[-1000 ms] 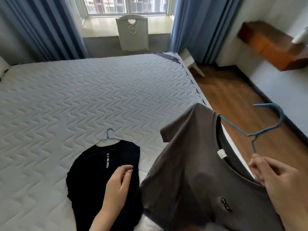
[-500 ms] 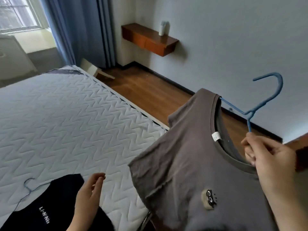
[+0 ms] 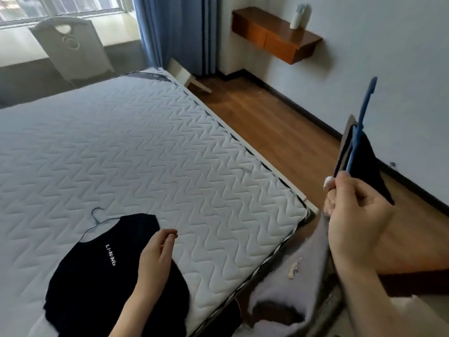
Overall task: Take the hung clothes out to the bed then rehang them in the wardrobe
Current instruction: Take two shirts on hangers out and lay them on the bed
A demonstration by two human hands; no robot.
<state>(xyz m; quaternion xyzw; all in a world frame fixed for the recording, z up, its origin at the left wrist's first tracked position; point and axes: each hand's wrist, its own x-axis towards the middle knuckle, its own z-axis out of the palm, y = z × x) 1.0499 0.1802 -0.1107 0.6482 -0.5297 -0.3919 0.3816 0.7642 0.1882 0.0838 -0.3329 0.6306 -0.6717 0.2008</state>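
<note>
A black short-sleeved T-shirt with white chest lettering (image 3: pixel 97 288) lies flat on its thin wire hanger (image 3: pixel 96 216) beside the left hand (image 3: pixel 155 256), while a grey cotton T-shirt (image 3: pixel 291 288) hangs edge-on from a thick blue hanger (image 3: pixel 362 117) pinched by the right hand (image 3: pixel 357 224).

Single head-worn view: faces forward and down across the nearby bed (image 3: pixel 150 147) toward the window (image 3: pixel 60 6).

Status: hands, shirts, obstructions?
Right hand grips blue hanger carrying grey shirt, beside mattress. Left hand empty, over black shirt lying on it. No obstruction seen.
</note>
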